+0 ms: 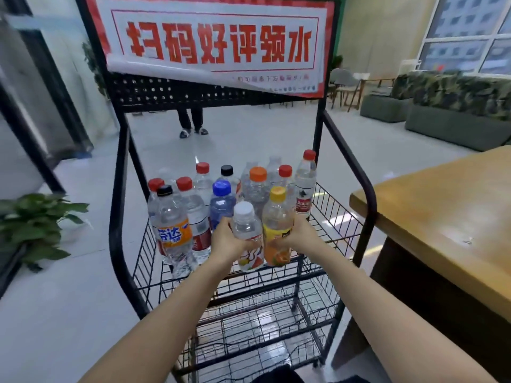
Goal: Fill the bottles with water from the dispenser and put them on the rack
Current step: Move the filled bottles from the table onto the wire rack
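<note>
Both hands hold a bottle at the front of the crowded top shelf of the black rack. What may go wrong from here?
1. The left hand and right hand hold the clear white-capped plastic bottle and the yellow-capped orange-labelled bottle against a tight group; the blue-capped blue bottle behind may topple if pushed.
2. Both are near the front edge of the black wire rack, so they might tip off when released.

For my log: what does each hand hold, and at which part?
The left hand grips the white-capped bottle round its middle; the right hand grips the yellow-capped bottle likewise.
</note>
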`<state>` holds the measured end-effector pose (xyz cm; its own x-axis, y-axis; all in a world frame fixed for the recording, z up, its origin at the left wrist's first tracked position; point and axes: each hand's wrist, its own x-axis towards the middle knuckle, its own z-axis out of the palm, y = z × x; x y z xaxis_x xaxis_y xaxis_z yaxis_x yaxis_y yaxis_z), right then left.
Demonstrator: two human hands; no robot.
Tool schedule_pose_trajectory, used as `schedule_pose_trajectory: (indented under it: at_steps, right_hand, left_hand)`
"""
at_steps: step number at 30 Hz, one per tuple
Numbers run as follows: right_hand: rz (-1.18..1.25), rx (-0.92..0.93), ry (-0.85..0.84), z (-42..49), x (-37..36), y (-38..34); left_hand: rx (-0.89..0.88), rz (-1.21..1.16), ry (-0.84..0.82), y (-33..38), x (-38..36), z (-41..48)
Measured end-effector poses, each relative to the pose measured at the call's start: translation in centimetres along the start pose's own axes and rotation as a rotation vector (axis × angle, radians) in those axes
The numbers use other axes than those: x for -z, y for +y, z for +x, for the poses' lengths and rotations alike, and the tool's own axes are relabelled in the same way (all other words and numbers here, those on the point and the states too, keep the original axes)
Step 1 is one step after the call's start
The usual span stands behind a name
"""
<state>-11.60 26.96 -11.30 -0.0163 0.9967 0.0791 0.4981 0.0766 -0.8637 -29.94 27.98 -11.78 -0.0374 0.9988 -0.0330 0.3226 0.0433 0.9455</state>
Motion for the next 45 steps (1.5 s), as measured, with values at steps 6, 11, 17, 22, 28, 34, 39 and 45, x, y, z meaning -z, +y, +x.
schedule_pose_trajectory:
  at_steps: [6, 11, 17, 22, 28, 34, 39, 45]
  right_hand:
    - [-0.022, -0.026, -0.020, 0.7, -1.9, 0.1]
    - [-0.047, -0.045, -0.060, 1.1, -3.0, -0.4]
    - [-0.064, -0.069, -0.080, 1.6, -4.5, -0.7]
    - [-0.081, -0.057, -0.091, 1.5, -5.4, -0.4]
    - [-0.034, -0.033, -0.037, 1.2, -5.1, -0.7]
    - [-0.022, -0.050, -0.032, 0.9, -4.7, -0.5]
    - [-0.002, -0.051, -0.005, 0.3, -5.6, -0.4]
    - [-0.017, -0.018, 0.019, 0.4, -6.0, -0.5]
  left_hand:
    - [0.049, 0.046, 0.035, -1.1, 1.0, 0.0]
    - [0.067, 0.051, 0.034, -0.8, 2.2, 0.0]
    - [0.098, 0.040, 0.045, -1.4, 3.2, 0.3]
    - [0.102, 0.003, 0.034, -1.9, 3.6, 0.1]
    - [0.072, 0.036, -0.014, -1.9, 4.1, 0.1]
    - [-0.063, 0.130, 0.073, -0.4, 4.5, -0.6]
    - [-0.285, 0.314, 0.188, 0.7, 4.0, -0.6]
    - [-0.387, 0.383, 0.107, -0.3, 4.4, 0.0]
